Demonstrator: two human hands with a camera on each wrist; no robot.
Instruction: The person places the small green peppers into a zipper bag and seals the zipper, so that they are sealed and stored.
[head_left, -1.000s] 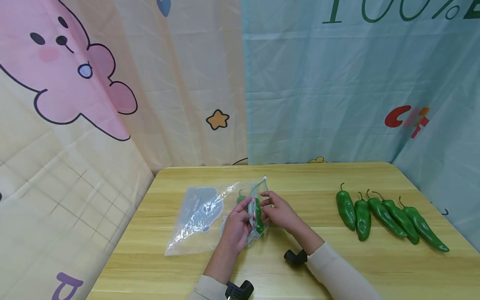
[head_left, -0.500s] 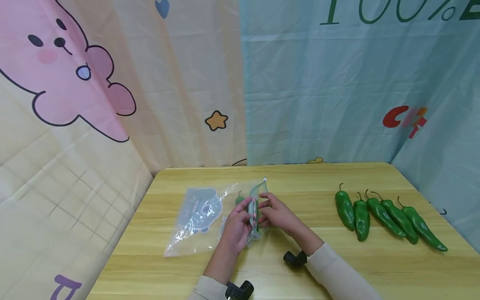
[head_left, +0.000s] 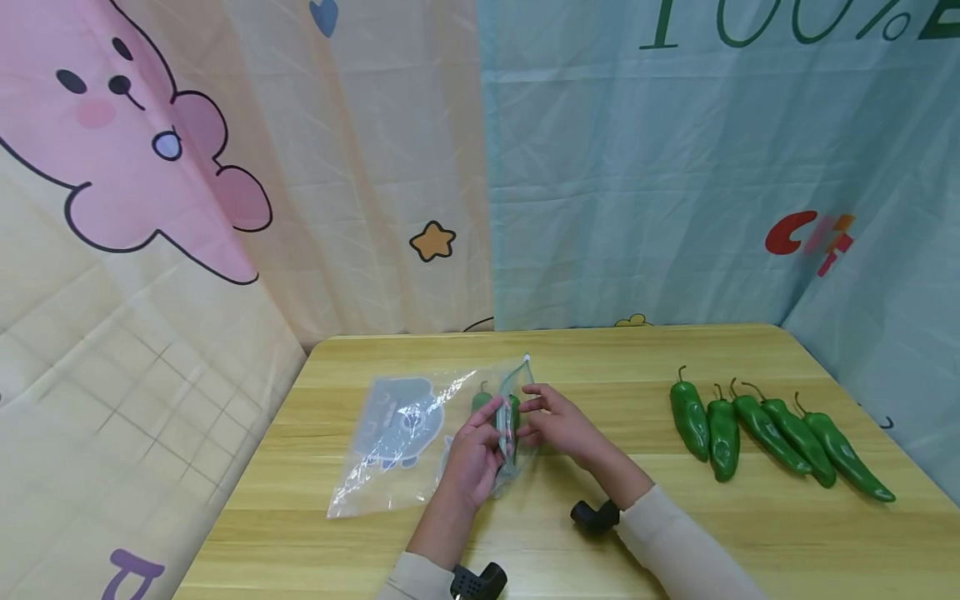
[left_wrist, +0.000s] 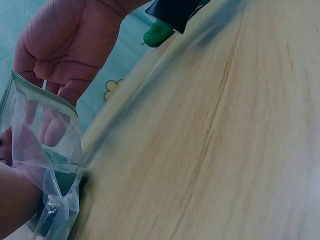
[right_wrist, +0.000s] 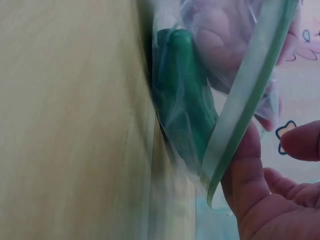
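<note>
A clear zip bag [head_left: 405, 492] with a printed bear lies on the table, its mouth facing right. My left hand [head_left: 474, 458] grips the near side of the mouth, thumb against the plastic. My right hand [head_left: 561, 427] is at the opening with fingers spread and bent a little, fingertips at the zip edge, holding nothing. Through the plastic in the right wrist view I see a green chili pepper [right_wrist: 182, 95]; the zip strip [right_wrist: 250, 90] crosses beside the right fingers. Another green pepper [head_left: 481, 402] shows inside, behind the left thumb. The left fingers are partly hidden.
Several green peppers [head_left: 765, 433] lie in a slanted row on the right of the wooden table [head_left: 600, 554]. Printed curtains [head_left: 637, 167] hang behind and beside the table. A black wrist camera [head_left: 596, 517] sits on the right wrist.
The green pepper at the bag's mouth has slipped farther left into the bag, away from the right fingers. Both hands have stayed almost in place.
</note>
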